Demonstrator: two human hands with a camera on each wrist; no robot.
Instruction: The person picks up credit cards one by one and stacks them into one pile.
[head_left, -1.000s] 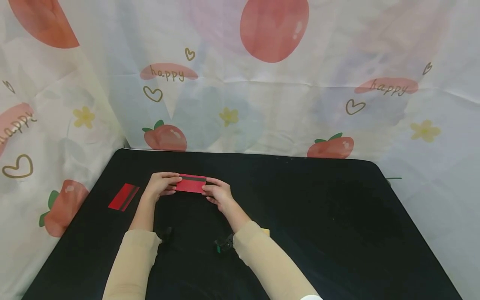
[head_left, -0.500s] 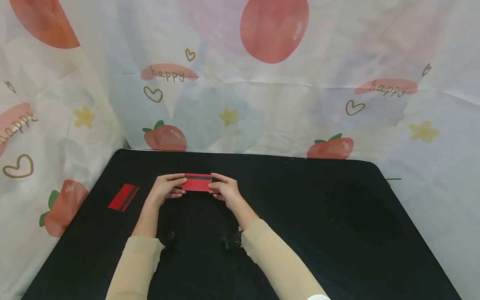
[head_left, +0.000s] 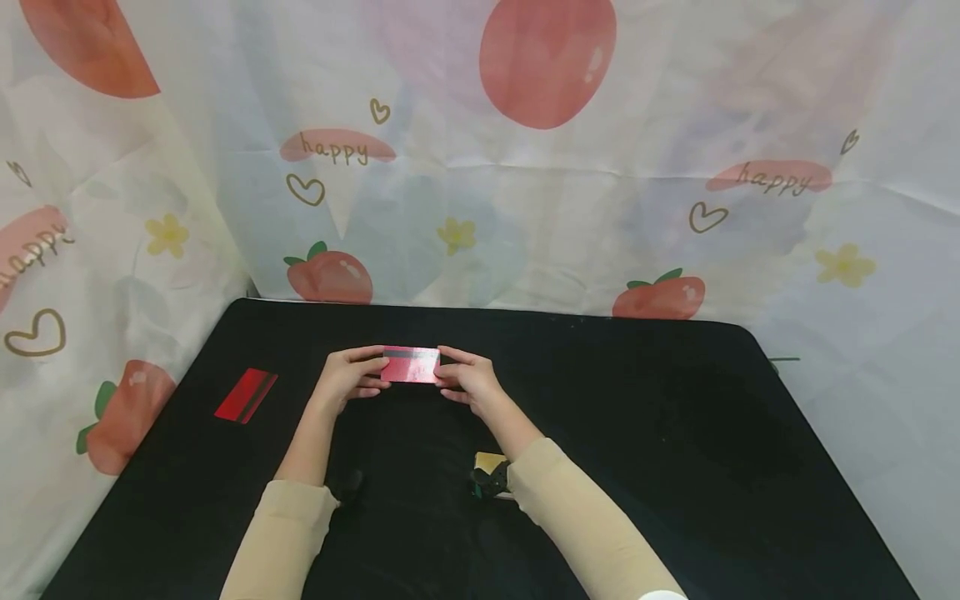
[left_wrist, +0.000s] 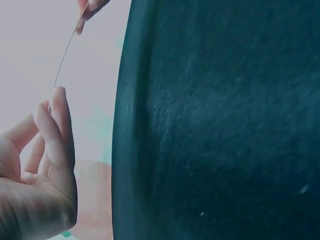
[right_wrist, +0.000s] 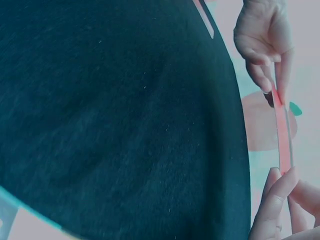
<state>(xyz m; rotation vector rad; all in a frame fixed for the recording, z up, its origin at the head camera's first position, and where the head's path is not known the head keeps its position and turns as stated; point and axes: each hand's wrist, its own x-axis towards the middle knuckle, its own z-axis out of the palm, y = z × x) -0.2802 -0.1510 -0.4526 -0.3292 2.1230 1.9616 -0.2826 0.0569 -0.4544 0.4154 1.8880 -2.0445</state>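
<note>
A red card (head_left: pixel 410 365) with a dark stripe along its upper part is held up above the black table, with a bright glare on its face. My left hand (head_left: pixel 348 377) pinches its left end between thumb and fingers. At the other end, my right hand (head_left: pixel 472 380) pinches it the same way. The left wrist view shows the card (left_wrist: pixel 62 62) almost edge-on as a thin line between both hands. In the right wrist view the card (right_wrist: pixel 283 135) appears as a narrow pink strip.
Another red card (head_left: pixel 246 396) with dark stripes lies on the black table (head_left: pixel 637 433) at the left. A yellow-topped object (head_left: pixel 490 462) sits partly hidden behind the right wrist. A patterned curtain (head_left: pixel 540 225) hangs along the back and left side.
Both hands have carried the red card steadily to the right, and its face has turned to catch a glare. The yellow-topped object shows more beside the right wrist.
</note>
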